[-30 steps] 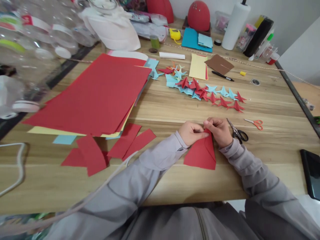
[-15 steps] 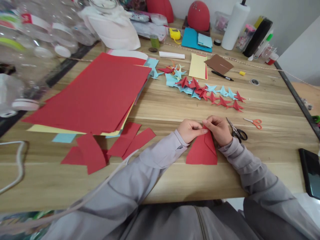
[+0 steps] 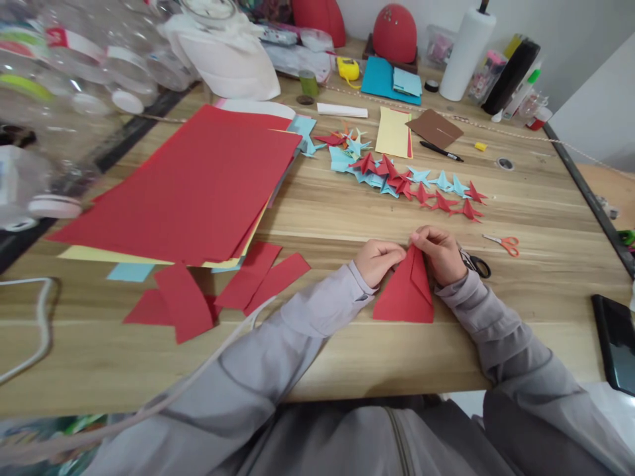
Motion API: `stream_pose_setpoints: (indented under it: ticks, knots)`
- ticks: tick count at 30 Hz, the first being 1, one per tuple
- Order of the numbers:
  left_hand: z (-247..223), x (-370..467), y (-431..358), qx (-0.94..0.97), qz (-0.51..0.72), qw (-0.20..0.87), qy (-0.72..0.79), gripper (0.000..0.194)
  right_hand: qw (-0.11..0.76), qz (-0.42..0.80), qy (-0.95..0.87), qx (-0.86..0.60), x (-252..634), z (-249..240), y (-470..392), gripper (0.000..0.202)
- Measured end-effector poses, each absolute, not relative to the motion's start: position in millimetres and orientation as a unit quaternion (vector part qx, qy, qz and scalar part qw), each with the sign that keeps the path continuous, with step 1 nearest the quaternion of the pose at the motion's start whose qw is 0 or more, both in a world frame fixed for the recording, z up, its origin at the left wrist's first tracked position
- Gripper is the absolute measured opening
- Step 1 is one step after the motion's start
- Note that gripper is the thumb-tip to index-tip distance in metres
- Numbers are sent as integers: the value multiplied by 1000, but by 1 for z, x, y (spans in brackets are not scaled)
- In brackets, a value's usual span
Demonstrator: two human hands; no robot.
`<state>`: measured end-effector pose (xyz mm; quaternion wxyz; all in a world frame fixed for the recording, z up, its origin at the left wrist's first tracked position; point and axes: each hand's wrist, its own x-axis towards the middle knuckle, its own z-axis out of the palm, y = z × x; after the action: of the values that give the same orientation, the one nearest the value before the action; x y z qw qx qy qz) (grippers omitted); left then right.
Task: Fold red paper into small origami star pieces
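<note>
A partly folded red paper point(image 3: 404, 294), narrow at the top and wide at the bottom, lies near the table's front edge. My right hand point(image 3: 440, 254) pinches its top tip between thumb and fingers. At the paper's upper left edge is my left hand point(image 3: 378, 261), its thumb and fingers pressed together; the paper's edge runs into them. Black-handled scissors point(image 3: 479, 266) lie partly hidden behind my right hand. Small orange scissors point(image 3: 508, 245) rest farther right. Beyond my hands sit several folded red stars point(image 3: 444, 201) and light blue ones point(image 3: 443, 180).
Large red sheets point(image 3: 198, 185) cover the left of the table point(image 3: 317, 218), with cut red strips point(image 3: 186, 301) in front. A white cable point(image 3: 233, 340) crosses my left sleeve. A black phone point(image 3: 615, 344) lies at the right edge, plastic bottles point(image 3: 79, 59) at the far left.
My left hand has come off the paper's top tip and sits slightly lower at its left edge. My right hand has shifted a little right and up with the tip, covering more of the black scissors.
</note>
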<state>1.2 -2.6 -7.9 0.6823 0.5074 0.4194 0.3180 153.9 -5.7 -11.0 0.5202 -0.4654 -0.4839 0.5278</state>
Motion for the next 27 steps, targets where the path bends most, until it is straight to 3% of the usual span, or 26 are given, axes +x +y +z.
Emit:
stream_pose_setpoints:
  ticks: [9, 27]
  knots:
    - [-15, 4, 0, 577, 390, 600, 395, 25, 500, 532, -485, -482, 144, -10, -8, 35]
    - [-7, -1, 3, 512, 348, 658, 428, 11, 560, 626, -277, -468, 171, -11, 8, 37]
